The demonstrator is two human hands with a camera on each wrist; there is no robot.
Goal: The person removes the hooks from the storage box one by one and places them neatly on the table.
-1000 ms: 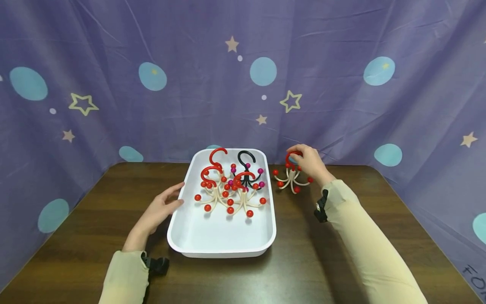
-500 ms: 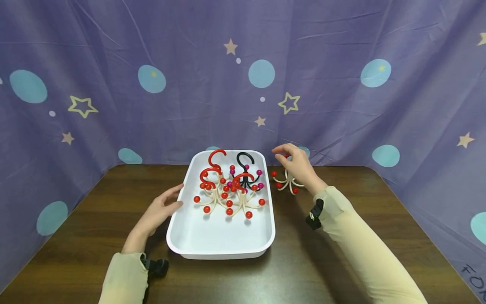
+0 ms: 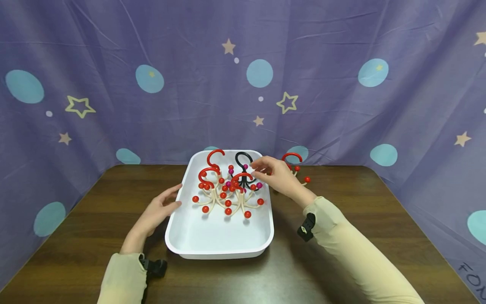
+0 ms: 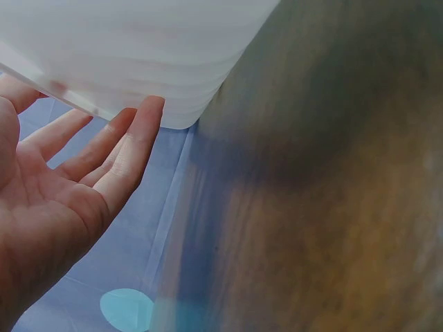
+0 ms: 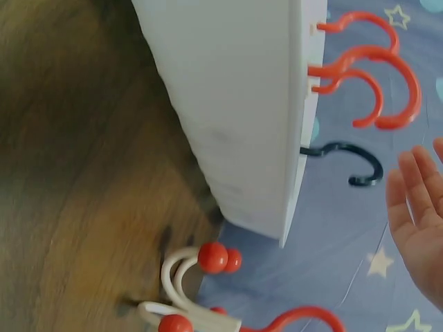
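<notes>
From my remote seat I am seeing a white tray (image 3: 216, 236) sitting on a dark wooden table (image 3: 296, 270), a purple curtain (image 3: 182, 114) hanging behind. Taking the tray's middle as the clock's centre, a person's left hand (image 3: 157, 211) is resting at 9 o'clock, its grip wide, its fingers touching the tray's wall. The right hand (image 3: 280, 176) is hovering at 2 o'clock, just beside a black hanger (image 3: 244, 169) with magenta balls; its grip is looking loose and fairly narrow, thumb and fingertips standing apart, and the right wrist view is showing it separate from the black hook. The black hanger is standing inside the tray, between 1 and 2. A rear hanger (image 3: 208, 159) at 12, a left hanger (image 3: 214, 193) at 10 and a front hanger (image 3: 242, 198) at 3 are clustering there too, all wearing red hooks, cream arms and red balls. A matching outside hanger (image 5: 208, 319) is standing on the table beyond 2 o'clock, partly hidden behind the right hand. Beige sleeves (image 3: 353, 240) are covering both arms.
</notes>
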